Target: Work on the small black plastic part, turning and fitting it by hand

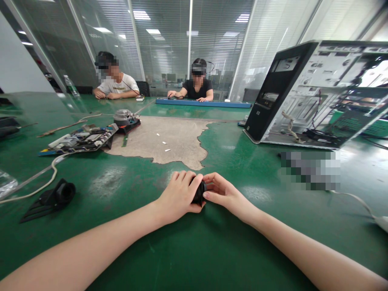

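Note:
Just over the green table (224, 250), near the middle of the view, is a small black object (199, 193), mostly hidden by fingers. My left hand (181, 193) wraps round it from the left, palm over its side. From the right, my right hand (222, 192) pinches its edge with thumb and fingers. What the object is cannot be made out. Another black part with a round opening (62, 194) lies on the table at the left.
A circuit board (83, 139) and a fan-like cooler (125, 119) lie back left, beside a bare patch (163, 139). An open computer case (309, 97) stands at the right, near a blurred item (315, 169). A white cable (54, 167) runs left. Two people sit across the table behind a blue bar (203, 104).

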{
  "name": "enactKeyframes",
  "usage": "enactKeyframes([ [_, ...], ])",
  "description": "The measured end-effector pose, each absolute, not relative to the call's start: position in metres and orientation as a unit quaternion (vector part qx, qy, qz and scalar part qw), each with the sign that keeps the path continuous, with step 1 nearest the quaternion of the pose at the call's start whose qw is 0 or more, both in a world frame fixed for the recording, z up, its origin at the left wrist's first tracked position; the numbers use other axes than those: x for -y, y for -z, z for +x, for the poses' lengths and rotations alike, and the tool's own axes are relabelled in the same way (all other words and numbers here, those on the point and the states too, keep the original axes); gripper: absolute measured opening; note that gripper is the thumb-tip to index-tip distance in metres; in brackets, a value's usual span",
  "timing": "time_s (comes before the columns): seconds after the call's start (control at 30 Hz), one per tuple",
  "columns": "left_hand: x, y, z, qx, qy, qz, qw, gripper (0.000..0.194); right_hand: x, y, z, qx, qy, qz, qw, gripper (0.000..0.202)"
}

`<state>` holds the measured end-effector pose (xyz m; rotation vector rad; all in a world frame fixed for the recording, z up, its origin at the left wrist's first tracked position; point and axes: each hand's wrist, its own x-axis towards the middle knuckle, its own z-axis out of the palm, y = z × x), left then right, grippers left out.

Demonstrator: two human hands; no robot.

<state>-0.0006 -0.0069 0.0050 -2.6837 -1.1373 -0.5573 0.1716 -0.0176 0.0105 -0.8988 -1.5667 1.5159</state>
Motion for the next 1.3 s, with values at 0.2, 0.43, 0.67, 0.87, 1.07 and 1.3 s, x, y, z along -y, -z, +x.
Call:
enactKeyframes([
  [0.2, 0.0074, -0.0065, -0.0016, 0.383, 0.181, -0.903, 0.073, 0.058, 0.0172, -0.0041, 0.1745, 0.637, -0.590, -0.313, 0.385, 0.037],
  [0.43, 0.0063, -0.0044, -0.0010, 0.379, 0.197, -0.901, 0.076, 0.055, 0.0186, -0.0063, 0.1708, 0.610, -0.603, -0.323, 0.399, 0.026],
  [0.67, 0.0067, -0.0054, -0.0009, 0.384, 0.187, -0.901, 0.079, 0.056, 0.0169, -0.0053, 0.1707, 0.612, -0.599, -0.340, 0.389, 0.033],
  [0.87, 0.0070, -0.0058, -0.0013, 0.385, 0.183, -0.901, 0.072, 0.058, 0.0178, -0.0033, 0.1739, 0.640, -0.582, -0.316, 0.390, 0.038],
  [1.07, 0.0067, -0.0054, -0.0010, 0.383, 0.191, -0.901, 0.075, 0.055, 0.0181, -0.0046, 0.1713, 0.614, -0.597, -0.319, 0.406, 0.024],
  [1.3, 0.0073, -0.0064, -0.0006, 0.386, 0.185, -0.900, 0.080, 0.055, 0.0169, -0.0061, 0.1710, 0.612, -0.597, -0.343, 0.390, 0.031],
])
